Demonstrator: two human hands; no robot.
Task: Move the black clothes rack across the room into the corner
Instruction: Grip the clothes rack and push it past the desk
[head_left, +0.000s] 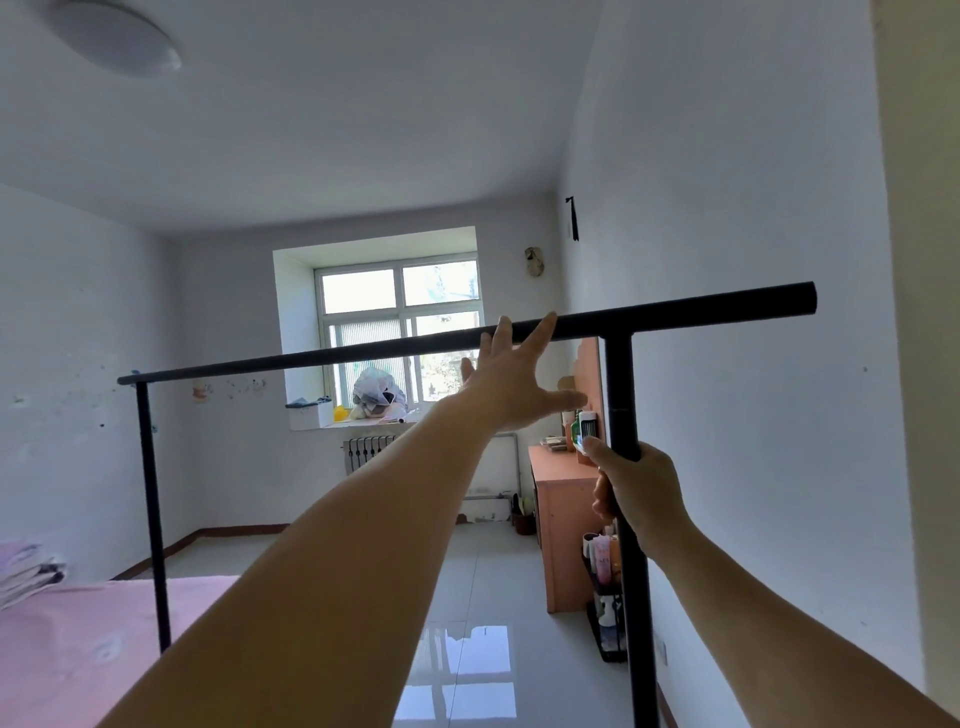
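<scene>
A person readies the black clothes rack (363, 354), standing between a pink bed (78, 654) and the right wall. The right hand (641, 496) grips its upright; the left hand (511, 379), fingers spread, reaches the top bar. Next, seemingly: close that hand, then carry toward the corner.

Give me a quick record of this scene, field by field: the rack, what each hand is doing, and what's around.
rack: black clothes rack, nothing hanging on it
left hand: left hand open, fingers spread, fingertips at the top bar
right hand: right hand with a grip round the right upright
bed: pink bed low left, behind the left upright
desk: orange desk along the right wall
window: window in the far wall, clutter on its sill
floor: glossy tiles
</scene>
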